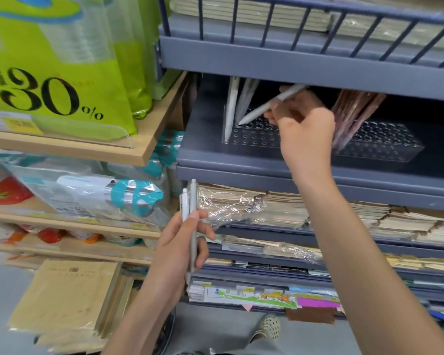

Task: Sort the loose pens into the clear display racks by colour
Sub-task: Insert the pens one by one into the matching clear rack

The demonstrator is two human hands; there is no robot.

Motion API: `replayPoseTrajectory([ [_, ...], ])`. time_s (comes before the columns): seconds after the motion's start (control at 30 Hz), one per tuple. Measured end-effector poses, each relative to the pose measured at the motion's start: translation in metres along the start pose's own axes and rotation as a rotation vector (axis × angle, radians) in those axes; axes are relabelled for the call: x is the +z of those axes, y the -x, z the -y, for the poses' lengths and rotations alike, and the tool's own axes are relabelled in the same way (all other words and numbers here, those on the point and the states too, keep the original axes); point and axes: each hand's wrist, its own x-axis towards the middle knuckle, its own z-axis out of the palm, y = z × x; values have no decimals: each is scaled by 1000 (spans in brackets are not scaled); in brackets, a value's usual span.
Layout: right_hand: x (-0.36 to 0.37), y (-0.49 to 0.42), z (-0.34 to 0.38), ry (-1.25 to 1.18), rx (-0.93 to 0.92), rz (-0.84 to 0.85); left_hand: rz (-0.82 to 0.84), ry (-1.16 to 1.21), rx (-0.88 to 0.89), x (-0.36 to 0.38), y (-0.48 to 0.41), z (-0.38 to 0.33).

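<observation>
My right hand (303,129) reaches into the grey-blue shelf and holds a white pen (264,107) slanted, tip down over the left clear rack (251,138). That rack has rows of holes, and a few white pens (232,106) stand in its far left corner. A second clear rack (385,147) to the right holds a bunch of pink pens (354,114). My left hand (182,247) sits lower, in front of the shelf, gripping a few white and light grey pens (189,206) upright.
The blue metal shelf unit (292,65) has a low shelf board just above the racks. Wrapped stacks of notebooks (280,208) fill the shelves below. A wooden shelf (149,134) with green bags stands to the left. My foot (268,327) shows on the floor.
</observation>
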Motion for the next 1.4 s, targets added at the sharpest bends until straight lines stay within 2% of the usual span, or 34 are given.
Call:
replayPoseTrajectory([
  [0.43,33,-24,-2,583,-185,94,-38,14,-8,-21,1,-4],
  [0.6,39,-25,-11,610,-143,151,-75,-6,-32,-28,5,-4],
  [0.93,40,-19,-10,576,-115,145,-72,2,-39,-36,10,-5],
  [1.27,48,-20,-2,816,-160,152,-66,0,-29,-39,17,-5],
  [1.4,48,-20,-3,805,-132,187,-72,25,-35,-39,23,-5],
])
